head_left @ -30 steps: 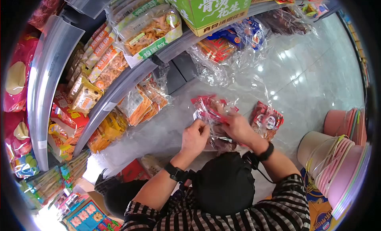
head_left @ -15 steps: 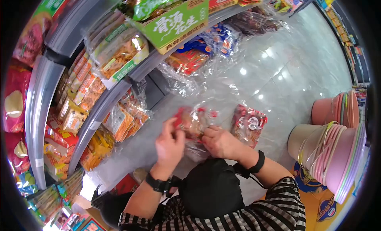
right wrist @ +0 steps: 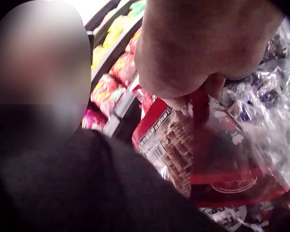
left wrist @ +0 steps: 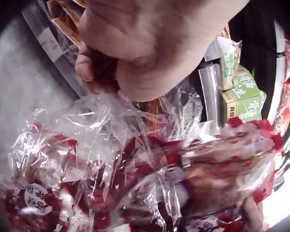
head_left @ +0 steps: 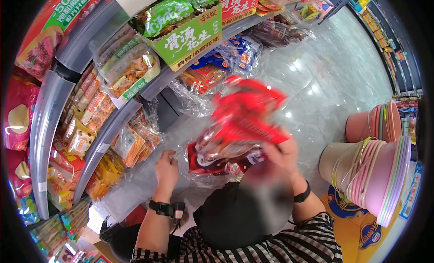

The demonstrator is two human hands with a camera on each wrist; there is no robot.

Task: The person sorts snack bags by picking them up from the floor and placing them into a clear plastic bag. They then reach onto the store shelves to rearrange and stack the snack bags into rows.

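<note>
In the head view my right hand (head_left: 285, 156) grips red snack packets (head_left: 251, 127), raised and blurred by motion. The right wrist view shows a red-edged packet (right wrist: 171, 145) with brown pieces inside, below the curled fingers. My left hand (head_left: 166, 172) is to the left, fingers curled. In the left wrist view its thumb and fingers pinch the top of a clear plastic bag (left wrist: 99, 118). Other dark red packets (head_left: 196, 161) lie low, below the raised ones. A packet with a clear window (left wrist: 227, 179) crosses the left wrist view, a fingertip of the other hand at its edge.
Shelves of snacks (head_left: 97, 95) curve along the left, with a green box (head_left: 192, 43) on top. Wrapped packs (head_left: 244, 52) lie on the floor by the shelf. Stacked buckets (head_left: 343, 168) stand at the right. A person's black cap (head_left: 217, 213) fills the lower middle.
My right hand has lifted red packets up from between the hands and moved right. The left hand has drawn away to the left. The head view has shifted as well.
</note>
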